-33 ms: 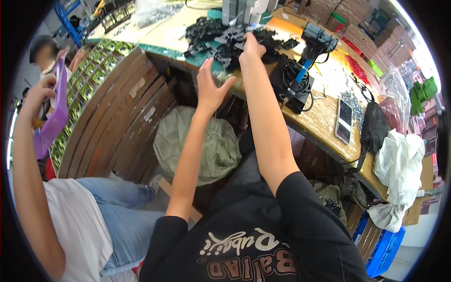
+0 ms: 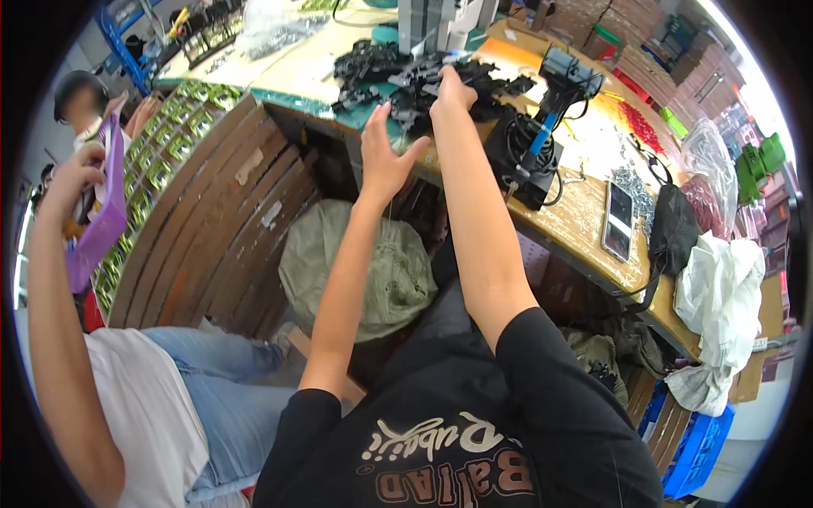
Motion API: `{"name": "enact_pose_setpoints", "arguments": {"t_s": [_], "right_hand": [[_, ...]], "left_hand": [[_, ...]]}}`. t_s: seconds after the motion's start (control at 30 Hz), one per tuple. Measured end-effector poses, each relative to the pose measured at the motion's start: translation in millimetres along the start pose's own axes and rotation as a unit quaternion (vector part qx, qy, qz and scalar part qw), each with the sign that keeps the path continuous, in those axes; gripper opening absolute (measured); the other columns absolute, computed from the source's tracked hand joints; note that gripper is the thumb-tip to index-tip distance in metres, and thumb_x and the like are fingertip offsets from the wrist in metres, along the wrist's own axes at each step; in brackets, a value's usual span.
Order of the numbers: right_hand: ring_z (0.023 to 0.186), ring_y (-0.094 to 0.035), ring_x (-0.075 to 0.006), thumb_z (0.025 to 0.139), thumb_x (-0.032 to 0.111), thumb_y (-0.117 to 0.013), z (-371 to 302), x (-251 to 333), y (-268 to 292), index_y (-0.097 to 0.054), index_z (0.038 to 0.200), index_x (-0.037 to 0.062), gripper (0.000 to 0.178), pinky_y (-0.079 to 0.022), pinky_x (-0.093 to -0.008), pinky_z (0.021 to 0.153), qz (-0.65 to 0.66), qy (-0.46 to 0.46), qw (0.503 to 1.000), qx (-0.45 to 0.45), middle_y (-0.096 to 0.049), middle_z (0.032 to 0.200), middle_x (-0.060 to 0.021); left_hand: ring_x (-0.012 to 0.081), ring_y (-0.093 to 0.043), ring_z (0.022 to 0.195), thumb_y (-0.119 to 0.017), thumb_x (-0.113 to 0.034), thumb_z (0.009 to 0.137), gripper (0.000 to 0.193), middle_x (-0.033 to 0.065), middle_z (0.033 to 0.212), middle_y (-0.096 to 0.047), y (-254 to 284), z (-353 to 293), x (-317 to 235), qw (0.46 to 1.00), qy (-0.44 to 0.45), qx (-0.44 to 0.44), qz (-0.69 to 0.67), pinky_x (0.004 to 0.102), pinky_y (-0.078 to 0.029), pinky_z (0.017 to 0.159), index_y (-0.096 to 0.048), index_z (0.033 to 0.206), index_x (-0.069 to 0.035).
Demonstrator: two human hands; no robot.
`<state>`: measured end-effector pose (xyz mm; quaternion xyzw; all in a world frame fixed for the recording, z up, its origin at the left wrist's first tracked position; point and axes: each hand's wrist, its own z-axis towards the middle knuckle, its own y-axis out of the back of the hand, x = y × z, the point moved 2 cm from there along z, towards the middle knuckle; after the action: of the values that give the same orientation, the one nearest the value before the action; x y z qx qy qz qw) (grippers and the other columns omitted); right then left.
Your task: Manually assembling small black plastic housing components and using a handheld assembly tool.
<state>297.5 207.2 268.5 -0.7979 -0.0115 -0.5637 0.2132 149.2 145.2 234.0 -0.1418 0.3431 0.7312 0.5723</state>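
Note:
A heap of dark plastic parts (image 2: 398,78), black with some grey pieces, lies near the table's front edge. Over its right part is my right hand (image 2: 451,91), fingers curled together and fingertips down among the parts. What they pinch, if anything, is too small to make out. My left hand (image 2: 388,159) hovers just in front of the table edge, thumb and fingers spread, holding nothing. A grey upright machine post (image 2: 423,30) stands directly behind the heap.
Right of the heap are a black device with cables (image 2: 529,161), a phone (image 2: 620,220) and loose screws (image 2: 631,186). A greenish sack (image 2: 356,267) sits below. At left, a co-worker's hand (image 2: 80,173) holds a purple tray (image 2: 102,229) beside a rack of shiny parts (image 2: 161,161).
My hands keep nearly the same pose, the right one slightly lower in the picture. The co-worker's arm and the purple tray have shifted a little to the right.

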Motion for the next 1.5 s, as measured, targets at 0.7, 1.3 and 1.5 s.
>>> {"name": "enact_pose_setpoints", "arguments": {"t_s": [0.7, 1.3, 1.5], "right_hand": [[0.104, -0.041, -0.0402, 0.071, -0.009, -0.045, 12, 14, 3, -0.031, 0.114, -0.0031, 0.045, -0.036, -0.0415, 0.093, -0.101, 0.109, 0.989, -0.025, -0.032, 0.115, -0.0242], [0.096, -0.054, -0.0329, 0.064, 0.017, -0.065, -51, 52, -49, -0.051, 0.113, 0.0100, 0.052, -0.044, -0.0429, 0.077, -0.453, 0.407, 0.684, 0.403, -0.056, 0.104, -0.0153], [0.078, -0.060, -0.0293, 0.070, 0.002, -0.051, -103, 58, -68, -0.059, 0.097, 0.0007, 0.028, -0.048, -0.0383, 0.067, -0.643, 0.539, -0.341, 0.424, -0.062, 0.083, -0.0172]], "left_hand": [[0.0297, -0.050, 0.089, -0.047, -0.018, 0.082, 0.017, 0.0112, 0.087, -0.059, -34, 36, 39, 0.987, 0.007, 0.043, 0.157, 0.0413, -0.035, 0.081, -0.055, 0.078, -0.003], [0.0102, -0.058, 0.067, -0.053, -0.014, 0.083, 0.016, 0.0066, 0.074, -0.062, -29, 9, 19, 0.946, 0.182, 0.092, -0.251, 0.0229, -0.044, 0.063, -0.059, 0.087, 0.001], [0.0083, -0.056, 0.076, -0.051, -0.014, 0.086, 0.017, 0.0044, 0.082, -0.062, -28, 9, 23, 0.930, 0.182, 0.075, -0.310, 0.0207, -0.042, 0.067, -0.060, 0.091, -0.001]]}}
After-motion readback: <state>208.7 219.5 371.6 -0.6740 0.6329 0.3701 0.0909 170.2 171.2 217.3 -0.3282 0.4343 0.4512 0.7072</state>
